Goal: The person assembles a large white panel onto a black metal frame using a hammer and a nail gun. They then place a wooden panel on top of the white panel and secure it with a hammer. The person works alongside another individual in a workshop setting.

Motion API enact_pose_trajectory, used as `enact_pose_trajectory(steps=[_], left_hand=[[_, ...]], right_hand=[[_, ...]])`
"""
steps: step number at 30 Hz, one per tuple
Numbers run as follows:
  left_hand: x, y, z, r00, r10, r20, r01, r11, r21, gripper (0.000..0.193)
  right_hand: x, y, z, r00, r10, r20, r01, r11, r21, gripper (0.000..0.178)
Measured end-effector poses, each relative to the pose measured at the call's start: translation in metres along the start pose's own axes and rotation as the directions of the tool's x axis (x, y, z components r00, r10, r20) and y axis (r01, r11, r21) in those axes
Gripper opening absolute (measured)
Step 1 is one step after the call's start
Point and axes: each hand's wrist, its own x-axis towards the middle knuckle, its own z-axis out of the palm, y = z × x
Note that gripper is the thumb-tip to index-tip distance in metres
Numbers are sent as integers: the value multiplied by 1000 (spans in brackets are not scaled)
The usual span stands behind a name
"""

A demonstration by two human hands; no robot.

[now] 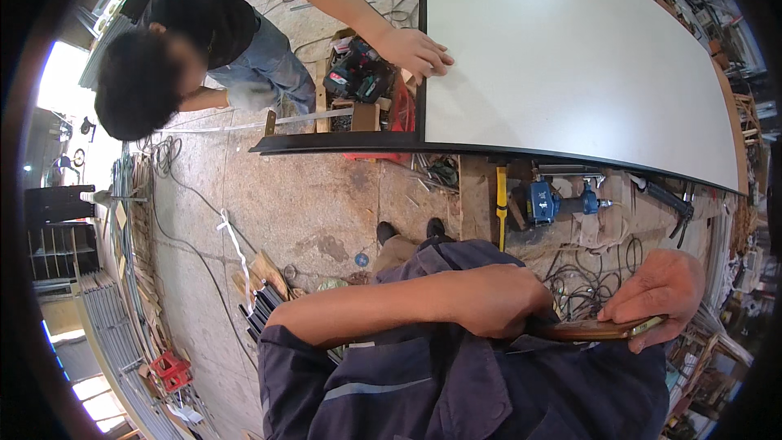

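My left forearm crosses in front of my dark jacket, and my left hand [509,303] is closed, its fingertips hidden, at the left end of a slim, flat brown thing [582,331] with a pale greenish end. At the other end, my right hand [661,293] pinches this thing between thumb and fingers; its exact kind I cannot make out. Beyond my hands lies a large white panel [570,57] with a dark frame strip [342,143] along its near edge. A co-worker's hand [417,53] rests on the panel's left edge.
On the bench below the panel lie a blue air tool [544,202] and a yellow bar-shaped tool [501,204]. Cordless power tools [358,73] sit beside the co-worker. Black cables [191,248] trail over the floor. A red crate-like stool [169,371] stands at the lower left.
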Motion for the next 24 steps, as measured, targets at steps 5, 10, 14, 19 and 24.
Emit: enact_pose_trajectory(steps=[5, 10, 14, 19, 24], left_hand=[[7, -1, 8, 983, -7, -184, 33, 990, 137, 20], [13, 0, 2, 958, -11, -286, 74, 975, 209, 16], [13, -3, -7, 931, 23, -364, 37, 987, 158, 15], [17, -1, -9, 893, 31, -450, -8, 999, 53, 17], [0, -2, -27, 880, -51, -473, -6, 993, -118, 23]], right_hand=[[5, -8, -3, 996, 68, 53, -65, 996, -67, 46], [23, -16, 0, 980, 163, 115, -132, 961, -242, 41], [28, -31, -6, 993, 58, 107, -26, 959, -283, 38], [31, -23, 5, 996, 88, 24, -80, 966, -246, 48], [36, -19, 4, 909, 401, 111, -303, 821, -484, 50]])
